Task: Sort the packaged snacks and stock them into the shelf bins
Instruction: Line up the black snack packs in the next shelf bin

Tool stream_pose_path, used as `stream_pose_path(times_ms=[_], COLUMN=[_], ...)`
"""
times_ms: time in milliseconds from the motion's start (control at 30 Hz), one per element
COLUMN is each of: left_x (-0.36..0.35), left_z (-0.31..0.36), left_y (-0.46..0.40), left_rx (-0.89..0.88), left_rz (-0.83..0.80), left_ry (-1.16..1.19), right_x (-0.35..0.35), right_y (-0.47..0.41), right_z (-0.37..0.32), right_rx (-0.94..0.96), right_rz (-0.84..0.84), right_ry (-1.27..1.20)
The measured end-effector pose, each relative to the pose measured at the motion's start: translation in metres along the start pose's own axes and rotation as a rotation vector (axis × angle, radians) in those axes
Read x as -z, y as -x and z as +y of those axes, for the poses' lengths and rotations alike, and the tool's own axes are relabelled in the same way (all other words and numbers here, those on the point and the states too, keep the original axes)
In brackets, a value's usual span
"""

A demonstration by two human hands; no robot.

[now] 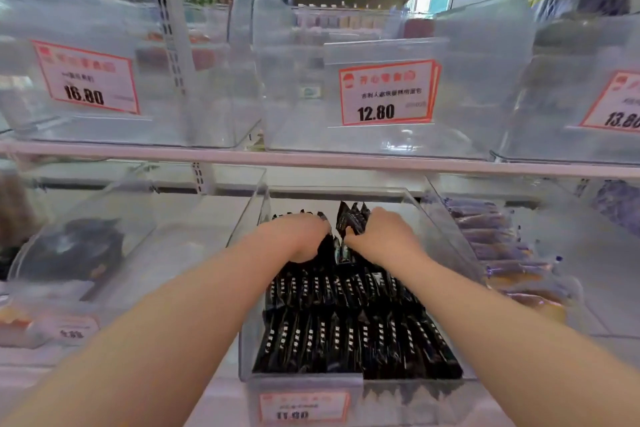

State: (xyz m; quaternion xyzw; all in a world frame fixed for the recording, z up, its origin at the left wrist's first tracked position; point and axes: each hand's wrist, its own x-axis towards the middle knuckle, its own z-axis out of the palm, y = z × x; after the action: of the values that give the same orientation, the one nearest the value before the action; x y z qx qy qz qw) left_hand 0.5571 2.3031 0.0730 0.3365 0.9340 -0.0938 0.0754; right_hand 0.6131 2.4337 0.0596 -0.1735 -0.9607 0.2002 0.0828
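Black snack packets (pixel 346 326) are stood on edge in rows inside the clear middle bin (pixel 446 239). Back-row packets are gripped by the left hand (pixel 298 236) and the right hand (pixel 381 236), directly beneath the fingers, long axes upright.

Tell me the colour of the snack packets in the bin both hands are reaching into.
Black with white lettering, seen in the head view: snack packets.

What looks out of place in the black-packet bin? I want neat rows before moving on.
The front rows of black packets lie flat and orderly in the clear bin. At the back, a few packets stand upright and uneven, where the left hand and right hand are handling them. Nothing looks spilled or torn.
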Motion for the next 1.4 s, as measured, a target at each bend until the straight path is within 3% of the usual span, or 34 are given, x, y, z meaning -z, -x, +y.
stream_pose_path(times_ms=[100,200,267,400,600,767,900,1000,1133,1267,1333,1400], left_x=[0.001,-0.001,-0.003,-0.004,-0.009,-0.012,-0.012,-0.008,0.008,0.020,0.007,-0.019], left_z=[-0.002,-0.003,-0.003,0.000,0.003,0.003,0.004,0.014,0.048,0.102,0.131,0.156], left_y=[-0.005,-0.006,-0.008,-0.015,-0.024,-0.020,-0.007,0.014,0.061,0.123,0.146,0.156], left_rx=[-0.019,-0.018,-0.012,0.015,0.099,-0.012,-0.015,-0.018,-0.211,-0.559,-0.656,-0.667], left_rz=[0.021,0.047,0.060,0.076,0.298,0.243,0.136,0.144,0.388,0.668,0.634,0.441], left_ry=[0.025,0.077,0.088,0.089,-0.007,-0.004,-0.020,-0.057,0.044,0.136,0.170,0.233], right_x=[-0.013,-0.020,-0.020,-0.024,-0.035,-0.041,-0.015,0.017,0.065,0.077,0.066,0.044], right_y=[-0.006,-0.009,-0.011,-0.009,-0.016,-0.016,-0.004,0.028,0.102,0.163,0.184,0.205], right_z=[-0.006,-0.004,0.003,0.018,0.013,0.017,0.025,0.033,0.055,0.100,0.130,0.162], right_rx=[0.059,0.079,0.101,0.147,0.151,0.160,0.225,0.347,0.580,0.513,0.422,0.320], right_rz=[-0.072,-0.305,-0.371,-0.252,0.021,-0.026,-0.202,-0.180,-0.085,-0.110,-0.209,-0.299], right_ry=[0.088,0.069,0.022,-0.023,-0.143,-0.156,-0.120,-0.067,-0.113,-0.075,-0.049,-0.020])
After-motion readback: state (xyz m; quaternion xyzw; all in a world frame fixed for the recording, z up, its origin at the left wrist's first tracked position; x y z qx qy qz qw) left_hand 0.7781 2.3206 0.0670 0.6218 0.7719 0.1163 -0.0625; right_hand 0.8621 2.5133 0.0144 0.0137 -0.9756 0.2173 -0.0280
